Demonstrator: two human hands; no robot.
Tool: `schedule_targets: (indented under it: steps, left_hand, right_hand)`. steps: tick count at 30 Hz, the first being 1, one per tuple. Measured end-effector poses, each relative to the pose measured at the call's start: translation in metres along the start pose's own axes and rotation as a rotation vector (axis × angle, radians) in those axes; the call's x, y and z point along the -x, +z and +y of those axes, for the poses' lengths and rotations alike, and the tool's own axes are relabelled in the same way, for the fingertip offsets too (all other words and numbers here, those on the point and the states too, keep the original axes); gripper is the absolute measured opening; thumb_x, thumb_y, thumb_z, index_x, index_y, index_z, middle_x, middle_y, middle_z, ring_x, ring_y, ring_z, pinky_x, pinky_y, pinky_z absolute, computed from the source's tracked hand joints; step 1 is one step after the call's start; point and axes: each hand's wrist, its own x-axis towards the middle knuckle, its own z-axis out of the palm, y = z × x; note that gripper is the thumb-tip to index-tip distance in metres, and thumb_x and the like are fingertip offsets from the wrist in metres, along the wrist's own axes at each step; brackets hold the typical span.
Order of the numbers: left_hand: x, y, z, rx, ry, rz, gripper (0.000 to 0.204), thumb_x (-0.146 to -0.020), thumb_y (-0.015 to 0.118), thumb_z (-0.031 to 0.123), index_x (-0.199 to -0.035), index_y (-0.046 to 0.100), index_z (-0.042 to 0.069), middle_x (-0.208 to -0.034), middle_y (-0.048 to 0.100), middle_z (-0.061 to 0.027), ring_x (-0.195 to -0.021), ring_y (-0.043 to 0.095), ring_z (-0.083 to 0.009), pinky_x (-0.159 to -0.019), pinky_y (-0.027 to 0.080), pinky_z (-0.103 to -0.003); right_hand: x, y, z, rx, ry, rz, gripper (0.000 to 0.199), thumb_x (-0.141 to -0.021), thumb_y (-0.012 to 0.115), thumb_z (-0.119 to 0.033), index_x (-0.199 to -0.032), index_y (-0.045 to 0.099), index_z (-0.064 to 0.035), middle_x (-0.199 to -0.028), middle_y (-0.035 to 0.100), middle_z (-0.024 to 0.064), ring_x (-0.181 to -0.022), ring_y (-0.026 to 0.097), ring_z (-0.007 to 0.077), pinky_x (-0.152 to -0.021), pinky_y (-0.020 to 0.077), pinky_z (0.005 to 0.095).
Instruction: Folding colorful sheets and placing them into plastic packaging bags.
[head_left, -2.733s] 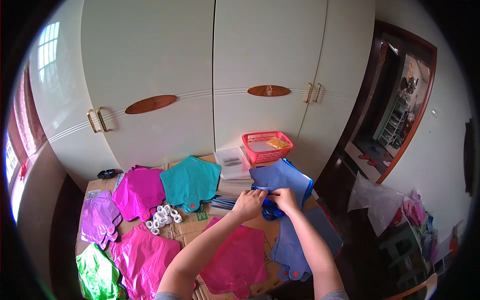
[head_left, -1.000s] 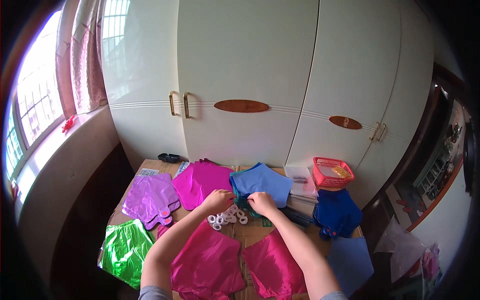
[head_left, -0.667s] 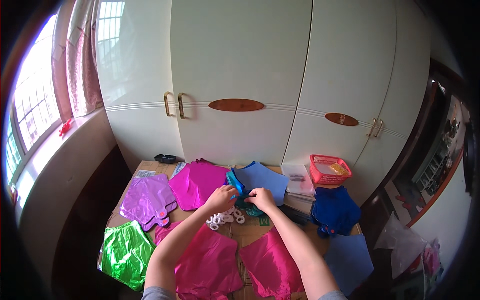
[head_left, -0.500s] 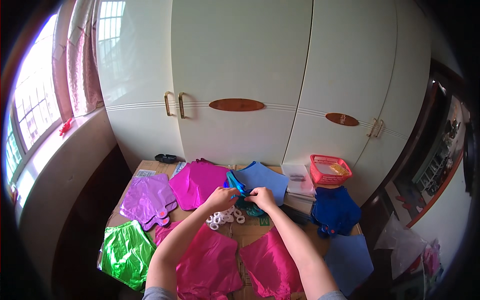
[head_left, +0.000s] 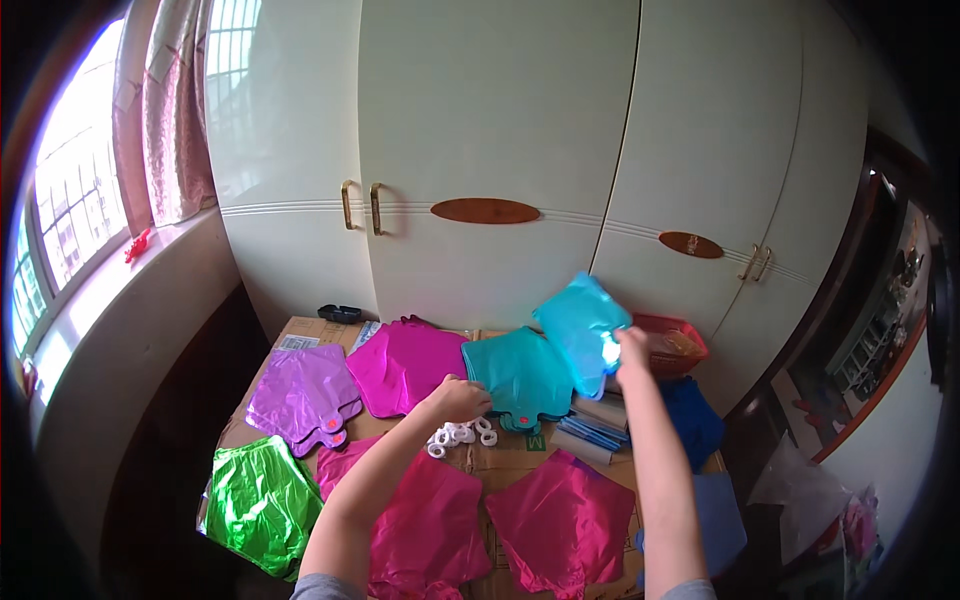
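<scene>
On the cardboard-covered desk [head_left: 500,465], foil balloons lie flat in rows. Right hand [head_left: 630,348] is raised above the desk's far right side, fingers closed on the lower edge of a light blue foil balloon [head_left: 583,328], which hangs lifted and tilted in the air, in front of the red basket [head_left: 682,345]. Left hand [head_left: 460,398] is low, knuckles up, fingers curled, resting at the near left edge of the teal balloon [head_left: 520,375] and just above the pile of white plastic clips [head_left: 460,435]; cannot tell whether it grips anything.

Teal balloon lies flat mid-desk, beside the magenta balloon [head_left: 410,365] to its left. Purple balloon [head_left: 303,398] further left, green balloon [head_left: 262,500] at near left corner. Two pink balloons [head_left: 560,520] in the near row, partly under the forearms. Dark blue balloons [head_left: 695,420] on the right edge, near a stack of flat packets [head_left: 595,425]. White wardrobe doors [head_left: 480,150] behind the desk, window [head_left: 70,210] at left.
</scene>
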Motion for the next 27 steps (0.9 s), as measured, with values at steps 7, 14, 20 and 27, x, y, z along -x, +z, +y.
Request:
schedule_targets:
  steps: [7,14,20,27]
  left_hand:
    - [-0.002,-0.019,0.006,0.148,-0.123,-0.090,0.028,-0.091,0.047,0.034,-0.101,0.066,0.015,-0.102,0.064,-0.0045,-0.099,0.060,-0.0232,-0.084,0.045,-0.042]
    - [0.065,-0.014,-0.073,0.152,-0.378,0.255,0.029,-0.084,0.052,0.027,-0.108,0.064,0.015,-0.112,0.063,-0.0052,-0.108,0.058,-0.0241,-0.087,0.047,-0.044]
    - [0.146,-0.022,-0.106,-0.032,-0.682,0.191,0.041,-0.085,0.054,0.034,-0.121,0.055,0.015,-0.131,0.050,-0.0100,-0.130,0.039,-0.0269,-0.102,0.030,-0.056]
    - [0.166,-0.013,-0.108,0.036,-0.797,0.052,0.047,-0.083,0.053,0.036,-0.125,0.054,0.016,-0.136,0.046,-0.0122,-0.134,0.034,-0.0294,-0.106,0.023,-0.058]
  right_hand:
    - [0.012,0.019,-0.107,0.690,-0.917,0.251,0.012,-0.089,0.054,-0.013,-0.095,0.057,-0.0037,-0.086,0.065,0.0185,-0.083,0.061,0.0400,-0.065,0.0468,0.0456]
    - [0.081,0.152,-0.092,0.919,-1.587,-0.333,0.008,-0.078,0.053,-0.006,-0.083,0.053,-0.0124,-0.072,0.052,0.0058,-0.067,0.060,0.0223,-0.058,0.0505,0.0357]
    - [0.141,0.240,-0.002,0.881,-1.756,-0.724,0.009,-0.073,0.055,-0.014,-0.064,0.053,-0.0123,-0.070,0.053,0.0027,-0.066,0.058,0.0182,-0.058,0.0487,0.0315]
    - [0.221,0.260,0.044,1.026,-1.097,-1.182,0.017,-0.078,0.057,-0.021,-0.075,0.065,-0.0064,-0.092,0.062,0.0104,-0.082,0.065,0.0288,-0.074,0.0530,0.0421]
